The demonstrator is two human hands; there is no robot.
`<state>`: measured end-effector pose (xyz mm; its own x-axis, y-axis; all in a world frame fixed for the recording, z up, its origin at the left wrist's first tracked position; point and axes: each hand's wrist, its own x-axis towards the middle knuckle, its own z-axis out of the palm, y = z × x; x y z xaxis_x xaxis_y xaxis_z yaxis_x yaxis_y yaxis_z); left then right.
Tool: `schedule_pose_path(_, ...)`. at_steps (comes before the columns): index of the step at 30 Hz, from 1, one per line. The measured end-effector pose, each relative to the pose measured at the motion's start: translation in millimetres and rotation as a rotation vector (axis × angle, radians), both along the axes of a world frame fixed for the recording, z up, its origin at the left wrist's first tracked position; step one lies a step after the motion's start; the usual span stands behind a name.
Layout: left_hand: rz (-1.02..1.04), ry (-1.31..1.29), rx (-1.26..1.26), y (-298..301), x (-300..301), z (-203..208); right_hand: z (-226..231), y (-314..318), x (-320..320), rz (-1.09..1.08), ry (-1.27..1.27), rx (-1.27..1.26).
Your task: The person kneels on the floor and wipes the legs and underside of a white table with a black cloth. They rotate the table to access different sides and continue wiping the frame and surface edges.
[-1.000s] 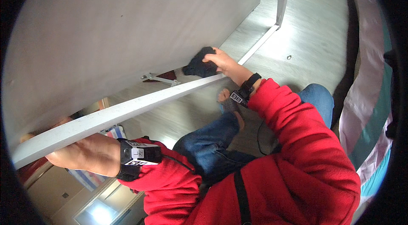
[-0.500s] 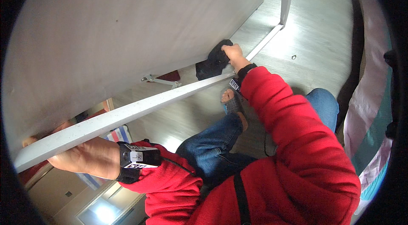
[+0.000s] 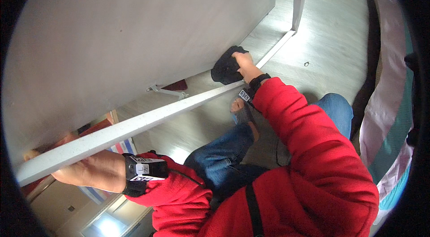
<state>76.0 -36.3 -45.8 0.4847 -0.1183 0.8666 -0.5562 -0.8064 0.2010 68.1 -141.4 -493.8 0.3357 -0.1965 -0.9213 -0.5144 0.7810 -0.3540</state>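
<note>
A large pale grey panel (image 3: 148,26) fills the upper left, tilted over the floor. Along its near side runs a white rail (image 3: 139,122), slanting from lower left to upper right. My left hand (image 3: 92,173) is wrapped round the rail's lower left end from beneath, its fingertips showing on the far side; the rail hides the middle of the hand. Beyond the rail, my right hand (image 3: 245,63) grips a bunched black cloth (image 3: 225,67) against the panel's lower edge. My right fingertips are partly sunk in the cloth.
A metal hinge arm (image 3: 168,91) joins panel and rail. An upright white post (image 3: 299,2) meets the rail's far end. My sandalled foot (image 3: 237,106) stands close to the rail. A small ring-like object (image 3: 307,64) lies on the floor. Pink and teal fabric (image 3: 380,147) hangs at right.
The black cloth has gathered into a rounder bunch and shifted slightly, with my right hand still on it. My left hand keeps its place on the rail. The whole view has moved a little.
</note>
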Motion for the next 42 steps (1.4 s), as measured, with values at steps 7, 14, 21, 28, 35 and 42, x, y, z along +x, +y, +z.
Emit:
schedule_pose_path(7, 0.091, 0.029, -0.030, 15.2, -2.6, 3.3, 72.8, -28.6, -6.9, -0.349, -0.489, 0.190)
schedule_pose_path(14, 0.009, 0.086, -0.179, 13.1, 5.0, -1.1, 116.5, -27.6, -3.7, -0.451, -0.923, -0.076)
schedule_pose_path(21, -0.085, 0.081, -0.227, 20.0, 8.3, -1.4, 15.4, -57.7, 7.9, -0.400, -0.200, -0.092)
schedule_pose_path(28, 0.044, 0.080, -0.145, 27.5, 5.2, 1.8, 71.8, -98.8, 12.2, -0.614, -0.644, -0.484)
schedule_pose_path(35, 0.001, 0.077, -0.190, 12.9, 4.7, -4.8, 23.2, -104.1, 19.8, -0.508, -0.410, -0.761)
schedule_pose_path(42, 0.000, 0.145, -0.194, 33.7, -1.0, 1.3, -32.1, -78.5, 16.2, -0.360, -0.153, -0.198)
